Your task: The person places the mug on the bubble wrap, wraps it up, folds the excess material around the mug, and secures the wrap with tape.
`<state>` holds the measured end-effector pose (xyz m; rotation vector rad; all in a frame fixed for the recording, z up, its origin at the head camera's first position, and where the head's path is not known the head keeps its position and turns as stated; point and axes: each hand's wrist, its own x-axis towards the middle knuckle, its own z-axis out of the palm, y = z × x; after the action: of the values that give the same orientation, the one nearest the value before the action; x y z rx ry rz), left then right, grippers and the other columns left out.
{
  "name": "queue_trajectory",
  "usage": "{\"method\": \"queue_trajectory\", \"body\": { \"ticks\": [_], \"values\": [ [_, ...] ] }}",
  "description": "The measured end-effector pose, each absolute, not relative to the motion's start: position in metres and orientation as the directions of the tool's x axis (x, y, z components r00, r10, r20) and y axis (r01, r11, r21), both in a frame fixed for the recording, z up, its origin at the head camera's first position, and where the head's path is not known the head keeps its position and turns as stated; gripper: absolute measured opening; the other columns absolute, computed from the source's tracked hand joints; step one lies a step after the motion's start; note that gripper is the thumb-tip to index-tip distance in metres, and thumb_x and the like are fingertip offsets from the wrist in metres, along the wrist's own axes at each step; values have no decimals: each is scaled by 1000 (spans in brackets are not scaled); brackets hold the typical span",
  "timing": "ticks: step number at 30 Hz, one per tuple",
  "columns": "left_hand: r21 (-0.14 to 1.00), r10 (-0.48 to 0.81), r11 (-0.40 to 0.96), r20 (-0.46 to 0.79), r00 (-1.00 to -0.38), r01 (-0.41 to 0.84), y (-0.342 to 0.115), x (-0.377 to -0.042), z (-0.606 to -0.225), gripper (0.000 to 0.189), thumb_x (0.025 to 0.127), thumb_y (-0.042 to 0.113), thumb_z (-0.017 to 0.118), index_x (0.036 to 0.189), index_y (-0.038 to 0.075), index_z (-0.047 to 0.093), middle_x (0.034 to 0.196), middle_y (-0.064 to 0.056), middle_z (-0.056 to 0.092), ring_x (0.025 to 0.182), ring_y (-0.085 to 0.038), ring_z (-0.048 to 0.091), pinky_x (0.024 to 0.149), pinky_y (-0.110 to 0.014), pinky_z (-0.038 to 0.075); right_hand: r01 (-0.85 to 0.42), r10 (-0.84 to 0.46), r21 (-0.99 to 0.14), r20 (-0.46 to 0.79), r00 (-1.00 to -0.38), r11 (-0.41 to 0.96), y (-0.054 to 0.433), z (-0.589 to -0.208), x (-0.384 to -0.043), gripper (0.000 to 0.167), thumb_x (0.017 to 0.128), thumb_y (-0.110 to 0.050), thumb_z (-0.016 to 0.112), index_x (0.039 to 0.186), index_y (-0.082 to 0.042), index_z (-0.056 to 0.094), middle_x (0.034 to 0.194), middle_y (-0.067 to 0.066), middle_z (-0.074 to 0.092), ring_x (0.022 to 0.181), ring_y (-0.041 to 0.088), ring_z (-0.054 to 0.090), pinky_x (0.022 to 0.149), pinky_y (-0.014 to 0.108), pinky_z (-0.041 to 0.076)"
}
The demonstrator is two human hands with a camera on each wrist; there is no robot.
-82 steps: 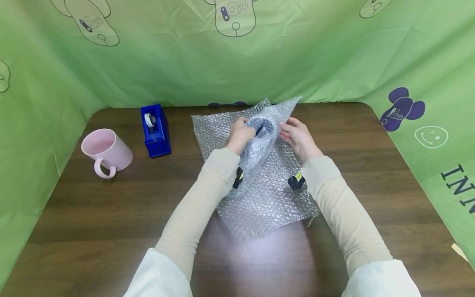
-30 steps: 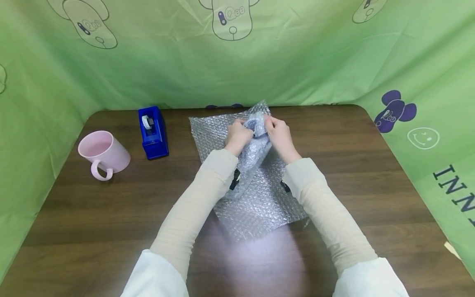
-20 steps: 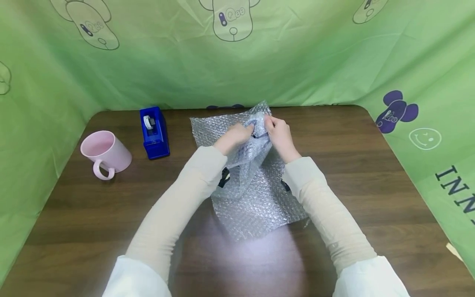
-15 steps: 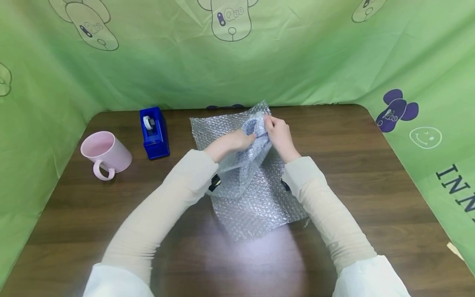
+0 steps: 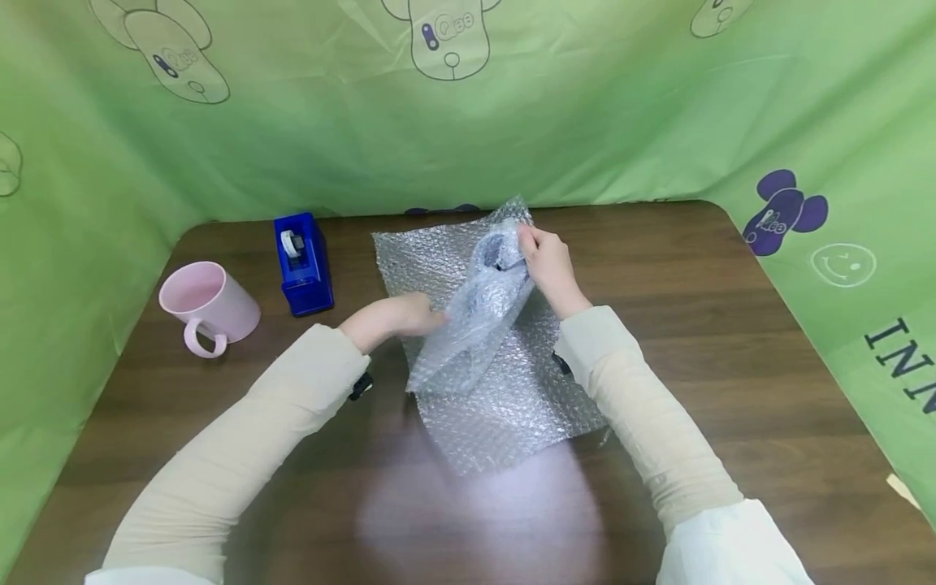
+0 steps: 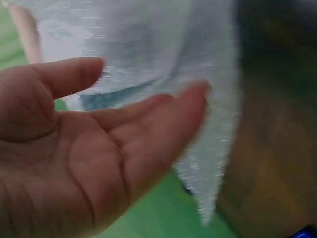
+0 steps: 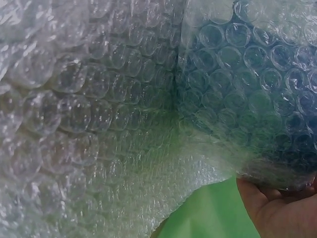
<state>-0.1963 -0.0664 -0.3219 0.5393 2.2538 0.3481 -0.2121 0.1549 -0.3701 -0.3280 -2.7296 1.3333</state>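
Note:
A sheet of clear bubble wrap (image 5: 504, 422) lies on the table, one part of it folded into a long bundle (image 5: 486, 305). Something bluish shows through the layers in the right wrist view; its kind is hidden. My right hand (image 5: 550, 264) pinches the bundle's far end, its fingers under the wrap (image 7: 262, 74) in the right wrist view. My left hand (image 5: 402, 315) is beside the bundle's left edge. In the left wrist view, that hand (image 6: 99, 144) has its palm showing and fingers extended, gripping nothing; whether the fingertips touch the wrap, I cannot tell.
To the left stands a pink mug (image 5: 212, 301) with its handle toward the front. A blue tape dispenser (image 5: 303, 264) sits behind it, left of the wrap. Green printed cloth (image 5: 585, 122) closes off the back and sides of the wooden table (image 5: 695, 325).
The right hand came in and took hold of the bundle's far end. My left hand let go there and slid down and left along the bundle, whose near left part now lies folded over.

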Motion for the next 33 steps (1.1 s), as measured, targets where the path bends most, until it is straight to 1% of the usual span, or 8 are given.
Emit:
{"method": "queue_trajectory", "body": {
  "ticks": [3,6,9,15,19,22,28,33],
  "values": [
    [515,472,850,-648,-598,113,-72,-196,-334,47,103,34,35,110,-7,55,86,-10,55,75,-17,56,84,-33,53,160,240,-782,-13,-971,603,156,-369,-212,42,103,-31,38,135,-10,54,135,15,57,119,33,55,107,44,41],
    [614,483,787,-673,-561,-58,-78,-196,-345,52,103,36,36,126,-9,47,110,-19,61,98,-25,63,87,-34,55,157,232,-788,-19,-973,595,156,-369,-212,42,103,-32,38,136,-10,53,137,14,55,122,32,54,109,43,40],
    [659,500,734,-688,-526,-164,-84,-196,-353,59,103,38,36,141,-7,34,133,-27,52,118,-34,57,95,-37,52,148,228,-793,-11,-973,591,155,-370,-212,42,102,-31,39,136,-9,53,140,12,52,131,31,49,111,41,37],
    [732,527,624,-653,-545,-274,-95,-202,-360,60,102,39,37,145,-3,32,144,-22,45,123,-31,55,102,-39,47,143,237,-801,-1,-972,582,154,-370,-211,42,102,-31,40,135,-8,54,138,12,53,129,30,50,111,41,38],
    [795,553,474,-603,-575,-378,-99,-207,-362,50,103,28,33,146,3,30,114,-8,67,95,-13,67,87,-27,53,147,241,-802,-3,-971,579,154,-371,-210,42,102,-31,40,136,-9,53,137,13,55,118,28,55,108,42,41],
    [838,610,320,-539,-581,-442,-102,-207,-363,47,101,11,31,147,7,26,89,5,67,79,-6,66,79,-22,54,154,242,-802,-12,-970,577,154,-371,-210,43,102,-32,39,136,-9,53,136,13,56,109,28,54,105,43,42],
    [930,748,195,-347,-566,-312,-106,-201,-367,53,96,0,43,146,7,27,111,-1,61,111,-20,60,109,-42,40,161,248,-804,-17,-969,573,153,-372,-210,42,102,-33,41,135,-10,54,135,13,57,110,29,54,105,44,42],
    [958,642,286,-192,-742,0,-90,-195,-377,27,98,17,53,121,4,52,107,-4,53,101,-22,50,90,-34,45,156,253,-791,-1,-968,591,153,-370,-210,41,102,-31,41,135,-10,54,137,13,54,126,32,53,109,43,39]
  ]
}}
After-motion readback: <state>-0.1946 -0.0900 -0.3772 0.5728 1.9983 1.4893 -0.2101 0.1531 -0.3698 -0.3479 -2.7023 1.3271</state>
